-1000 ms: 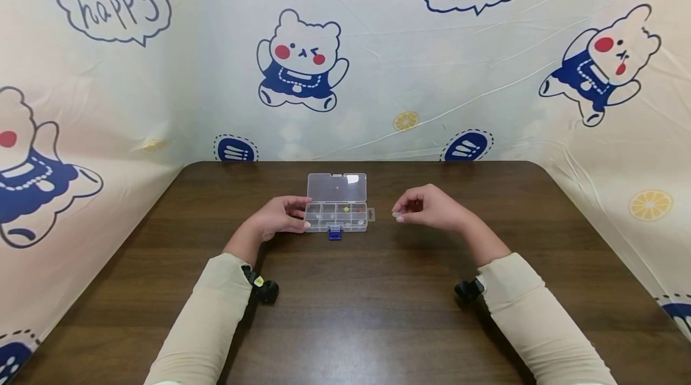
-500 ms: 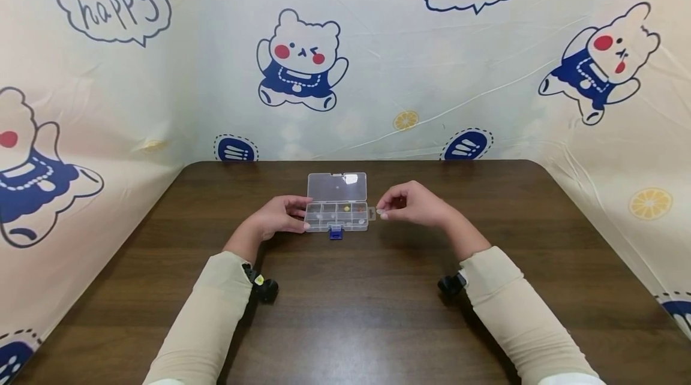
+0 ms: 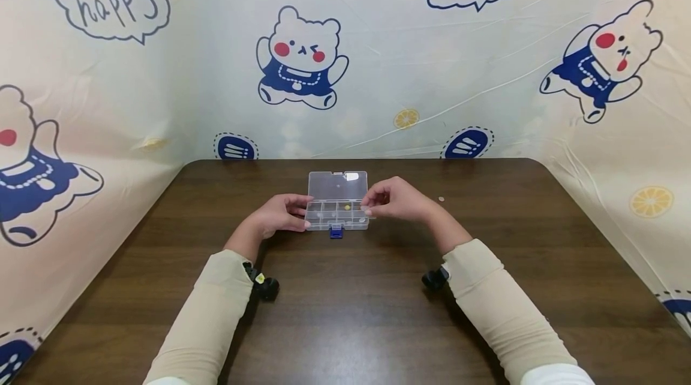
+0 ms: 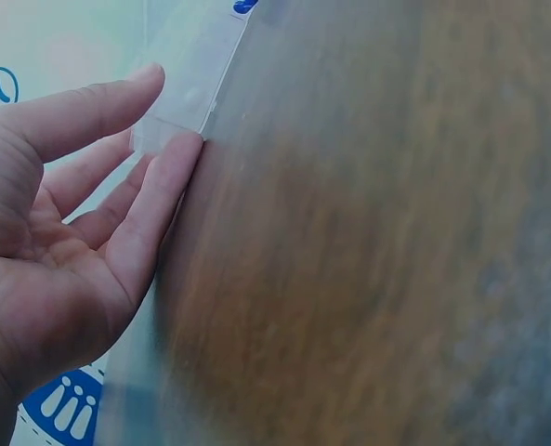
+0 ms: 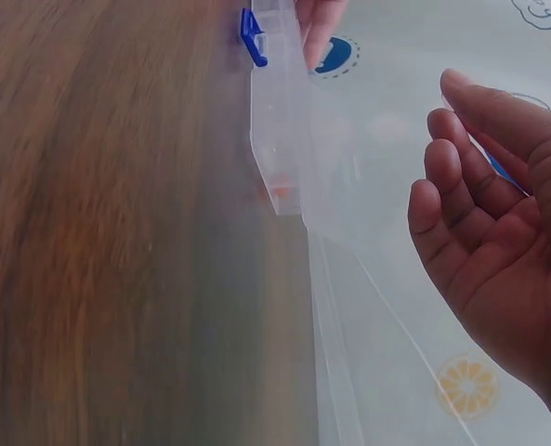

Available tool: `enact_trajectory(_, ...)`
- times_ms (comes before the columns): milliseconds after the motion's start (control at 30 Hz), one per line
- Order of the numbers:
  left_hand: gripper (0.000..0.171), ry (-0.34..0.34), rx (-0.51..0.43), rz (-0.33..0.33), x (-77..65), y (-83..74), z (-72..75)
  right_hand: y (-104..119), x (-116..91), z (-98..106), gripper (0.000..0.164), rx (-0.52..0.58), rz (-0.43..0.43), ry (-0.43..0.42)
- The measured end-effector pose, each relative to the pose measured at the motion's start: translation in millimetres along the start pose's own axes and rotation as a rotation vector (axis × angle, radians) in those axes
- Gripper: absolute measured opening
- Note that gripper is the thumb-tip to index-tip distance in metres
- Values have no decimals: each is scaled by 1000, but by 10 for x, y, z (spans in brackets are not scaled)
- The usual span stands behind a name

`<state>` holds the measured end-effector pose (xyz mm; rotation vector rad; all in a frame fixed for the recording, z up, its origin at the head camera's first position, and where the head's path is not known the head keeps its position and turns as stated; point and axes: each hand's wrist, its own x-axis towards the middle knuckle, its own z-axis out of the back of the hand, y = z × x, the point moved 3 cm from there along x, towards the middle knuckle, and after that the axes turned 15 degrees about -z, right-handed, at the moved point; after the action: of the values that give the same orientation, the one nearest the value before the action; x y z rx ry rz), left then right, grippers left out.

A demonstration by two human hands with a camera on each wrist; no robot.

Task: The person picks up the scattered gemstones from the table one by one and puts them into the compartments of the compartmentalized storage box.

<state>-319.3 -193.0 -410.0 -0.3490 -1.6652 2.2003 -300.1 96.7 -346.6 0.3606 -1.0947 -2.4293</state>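
A clear plastic compartment box stands on the table with its lid raised at the back and a blue latch at the front. A yellow bead lies in one compartment; an orange bit shows through the end wall in the right wrist view. My left hand holds the box's left end between thumb and fingers. Over the right end, my right hand pinches a small pale piece between thumb and forefinger; its exact kind is too small to tell.
Behind the right hand, a small whitish piece lies on the brown table. A printed cloth hangs along the back and sides of the table.
My right hand has moved left with the pale piece, from beside the box to over its right end. The whitish piece on the table has come into view. The left hand stays put.
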Motion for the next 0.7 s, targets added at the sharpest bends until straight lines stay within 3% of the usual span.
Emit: enact_trajectory(700, 71, -14, 34, -9, -17, -16, -3, 119, 258, -173, 7, 20, -23, 24)
